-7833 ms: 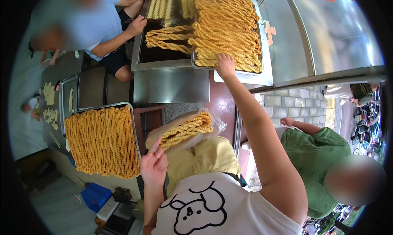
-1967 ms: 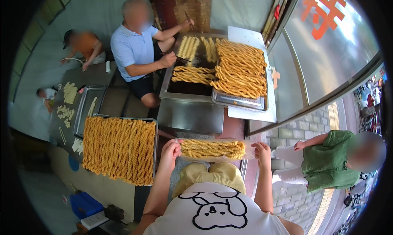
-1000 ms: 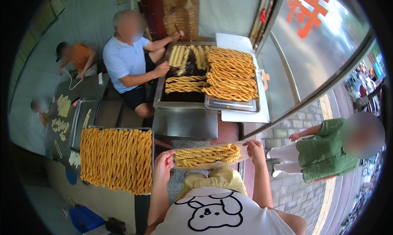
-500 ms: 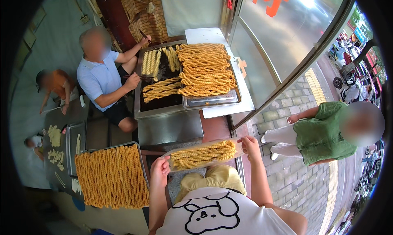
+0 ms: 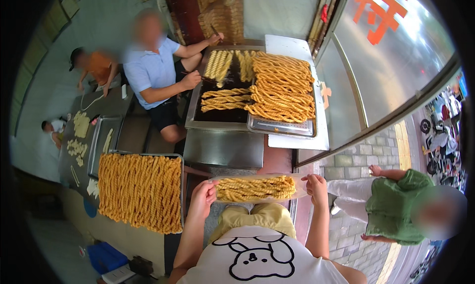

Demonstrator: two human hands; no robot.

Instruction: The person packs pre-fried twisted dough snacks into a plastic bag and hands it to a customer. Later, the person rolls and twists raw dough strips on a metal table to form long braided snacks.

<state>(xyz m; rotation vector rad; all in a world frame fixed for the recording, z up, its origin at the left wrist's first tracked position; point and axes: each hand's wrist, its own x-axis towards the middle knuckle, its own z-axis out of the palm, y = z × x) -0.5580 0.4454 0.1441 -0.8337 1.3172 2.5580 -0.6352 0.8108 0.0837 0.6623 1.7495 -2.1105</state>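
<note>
A clear plastic bag [image 5: 300, 186] is stretched level between my two hands in front of my waist. Inside lie several golden fried dough twists [image 5: 255, 189], side by side along its length. My left hand [image 5: 204, 197] pinches the bag's left end, fingers curled on the plastic. At the opposite end, my right hand [image 5: 315, 187] grips the bag's upper right corner. A tray heaped with fried dough twists [image 5: 141, 192] stands to the left of my left forearm.
Ahead, a co-worker in light blue [image 5: 154, 68] holds chopsticks over an oil fryer [image 5: 217, 116]. Beside it is a piled tray of twists [image 5: 282, 88]. Raw dough [image 5: 81, 124] lies on the left worktable. Someone in green [image 5: 401, 200] stands outside, right, past the glass panel [image 5: 341, 86].
My view has swung left, so the scene sits further right. The bag is held more level, still between both hands. The person in green appears lower in view.
</note>
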